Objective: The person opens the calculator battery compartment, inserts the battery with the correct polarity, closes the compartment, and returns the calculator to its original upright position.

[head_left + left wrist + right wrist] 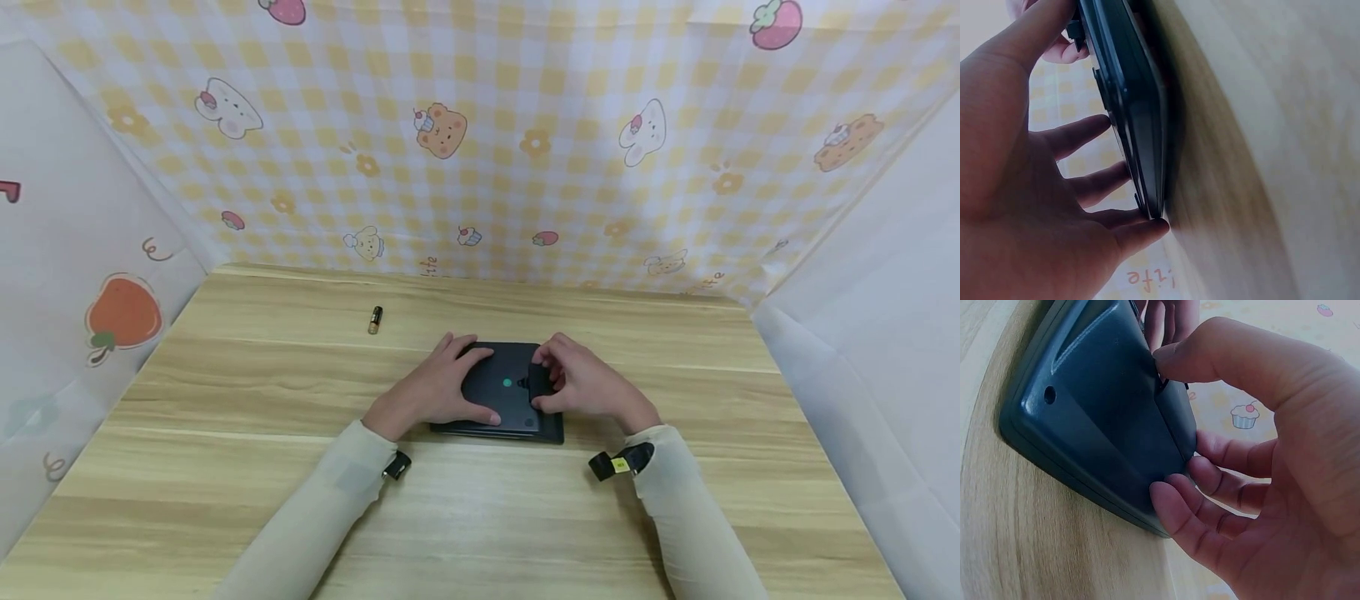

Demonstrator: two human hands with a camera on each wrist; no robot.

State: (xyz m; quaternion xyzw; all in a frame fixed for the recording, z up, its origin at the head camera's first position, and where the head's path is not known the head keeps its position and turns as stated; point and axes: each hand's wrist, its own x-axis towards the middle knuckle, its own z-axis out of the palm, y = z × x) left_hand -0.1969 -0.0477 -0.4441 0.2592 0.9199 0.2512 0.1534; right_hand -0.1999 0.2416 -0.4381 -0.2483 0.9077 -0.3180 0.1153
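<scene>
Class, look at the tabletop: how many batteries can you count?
1: the battery lies on the table, beyond and to the left of the device. Others may be hidden under the left hand or right hand, or inside the device.

On my left wrist feed I see the left hand spread along a black device, fingertips touching its back and edge, thumb reaching toward the top of the frame. Past the thumb I make out part of the right hand, with a small dark piece at its fingers. The wood-grained counter looks blurred to me; checked cloth shows between the fingers.
</scene>
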